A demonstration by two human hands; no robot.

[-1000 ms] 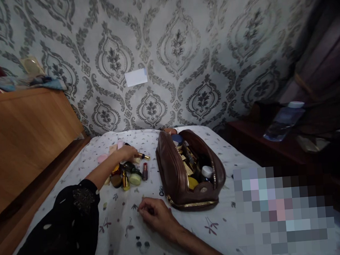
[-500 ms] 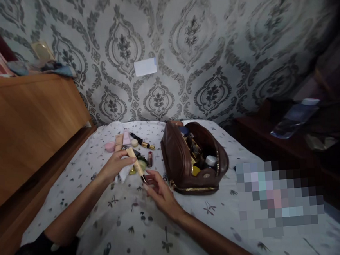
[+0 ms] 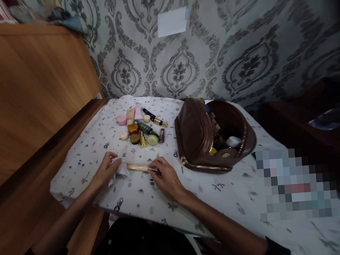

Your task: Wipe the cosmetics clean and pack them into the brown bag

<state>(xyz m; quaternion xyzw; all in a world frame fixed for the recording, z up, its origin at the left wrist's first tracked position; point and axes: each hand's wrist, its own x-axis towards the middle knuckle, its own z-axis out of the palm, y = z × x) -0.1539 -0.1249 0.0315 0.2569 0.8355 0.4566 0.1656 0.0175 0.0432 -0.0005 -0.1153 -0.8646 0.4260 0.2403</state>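
Note:
My right hand (image 3: 166, 179) grips the dark cap end of a slim cream-coloured tube (image 3: 138, 167), which lies level above the patterned white cloth. Left of the tube, my left hand (image 3: 107, 169) is closed on a thin white wipe (image 3: 121, 171) that hangs down beside the tube's pale end. Beyond both hands sits a loose group of cosmetics: a pink jar (image 3: 122, 120), a green-lidded jar (image 3: 152, 140), a gold bottle (image 3: 142, 140), a dark red tube (image 3: 161, 135) and several others.
An open brown leather bag (image 3: 194, 135) with containers inside stands to the right of the cosmetics. A wooden cabinet (image 3: 33, 71) is at the left. The patterned wall rises behind the cloth-covered surface (image 3: 199, 203). A blurred-out patch covers something at the right.
The view has tilted down and closer. My left hand has let go of the tube and holds the white wipe; my right hand now grips the tube's dark end, away from the cosmetics.

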